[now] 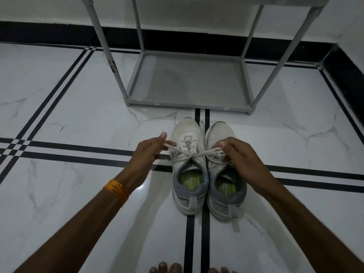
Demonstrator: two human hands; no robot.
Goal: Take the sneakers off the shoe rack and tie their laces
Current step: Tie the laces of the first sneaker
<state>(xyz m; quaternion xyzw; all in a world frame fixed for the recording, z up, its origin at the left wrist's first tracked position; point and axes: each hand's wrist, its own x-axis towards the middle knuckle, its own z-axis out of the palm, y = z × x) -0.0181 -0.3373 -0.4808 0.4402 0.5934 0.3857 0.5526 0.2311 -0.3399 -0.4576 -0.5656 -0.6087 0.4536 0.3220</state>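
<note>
A glossy white marble floor (78, 115) crossed by paired black lines runs to a white wall (39, 8) with a black skirting band (49, 33). The light is dim.

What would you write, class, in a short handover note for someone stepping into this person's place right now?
Left hand: pinching one end of the white flat lace. Right hand: pinching the other end, with the lace crossed over the left white-and-grey mesh sneaker.
Both sneakers, including the right white-and-grey mesh sneaker, stand side by side on the white marble floor before the grey plastic shoe rack.
Done: sneakers off the rack.
Left: finish this knot; the right sneaker's laces look loose, so tie them.
</note>
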